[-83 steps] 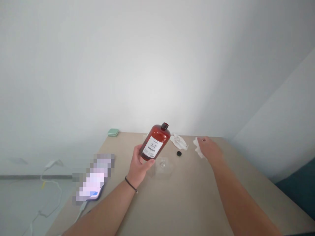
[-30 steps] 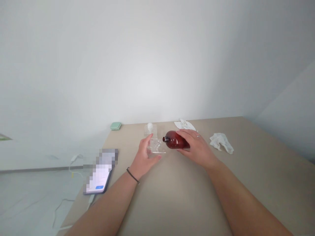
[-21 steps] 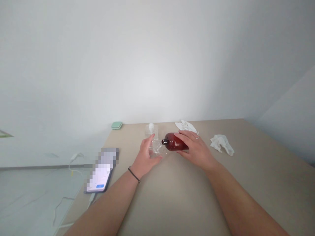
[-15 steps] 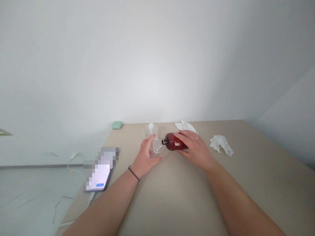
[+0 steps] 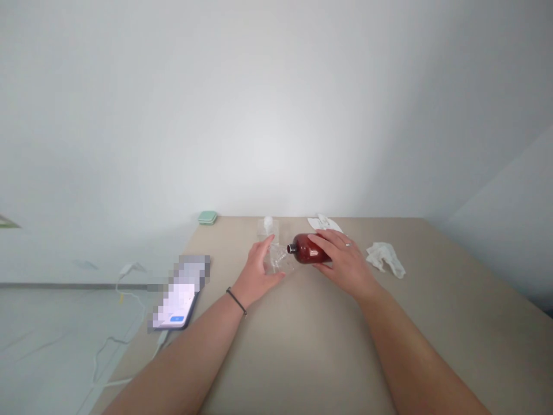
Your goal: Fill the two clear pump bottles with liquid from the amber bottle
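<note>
Right grip [image 5: 351,268]: wrapped round bottle [image 5: 305,249], opened only to its girth
Left grip [image 5: 254,274]: spread in a wide curve about clear container [image 5: 276,260]; firm contact, cannot tell
Bottle: within right grip, tipped sideways, bare neck [image 5: 292,249] toward left grip
Neck: best lined up over container, with slow, even tilt
Tissue [image 5: 387,257]: right of right grip

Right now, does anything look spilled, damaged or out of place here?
No spill or damage is visible. A crumpled tissue lies loose beside the right hand, which looks untidy. That hand holds the uncapped red-brown bottle tipped nearly sideways, mouth toward a clear plastic item.
</note>
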Demonstrator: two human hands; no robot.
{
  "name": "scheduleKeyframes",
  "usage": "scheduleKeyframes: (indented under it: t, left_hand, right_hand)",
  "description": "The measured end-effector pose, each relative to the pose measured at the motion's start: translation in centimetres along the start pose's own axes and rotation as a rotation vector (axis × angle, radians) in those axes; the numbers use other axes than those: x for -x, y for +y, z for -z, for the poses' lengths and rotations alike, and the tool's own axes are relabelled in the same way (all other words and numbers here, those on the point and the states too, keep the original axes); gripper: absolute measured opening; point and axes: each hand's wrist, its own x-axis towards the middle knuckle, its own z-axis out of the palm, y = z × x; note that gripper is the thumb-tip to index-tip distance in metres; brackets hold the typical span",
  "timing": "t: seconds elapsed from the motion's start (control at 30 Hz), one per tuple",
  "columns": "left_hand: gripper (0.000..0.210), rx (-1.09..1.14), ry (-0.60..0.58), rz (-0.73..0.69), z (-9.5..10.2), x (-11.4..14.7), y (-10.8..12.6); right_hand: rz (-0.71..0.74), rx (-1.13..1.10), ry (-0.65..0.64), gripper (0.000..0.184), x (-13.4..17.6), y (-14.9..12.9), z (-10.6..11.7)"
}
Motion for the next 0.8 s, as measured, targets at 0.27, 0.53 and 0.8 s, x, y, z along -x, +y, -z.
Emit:
scheduleKeyframes:
  t: [0.27, 0.53, 0.8]
  left_hand:
    - [0.088, 0.024, 0.022, -0.030, -0.1, -0.1, -0.3]
    - [0.083, 0.051, 0.020, -0.070, -0.2, -0.1, -0.5]
    - [0.082, 0.009, 0.018, -0.076, -0.1, -0.1, -0.3]
  right_hand:
    - [0.081, 0.058, 0.001, 0.051, -0.6, 0.1, 1.0]
    - [0.156, 0.089, -0.044, 0.054, -1.5, 0.3, 2.3]
    - [0.222, 0.201, -0.105, 0.050, -2.9, -0.2, 3.8]
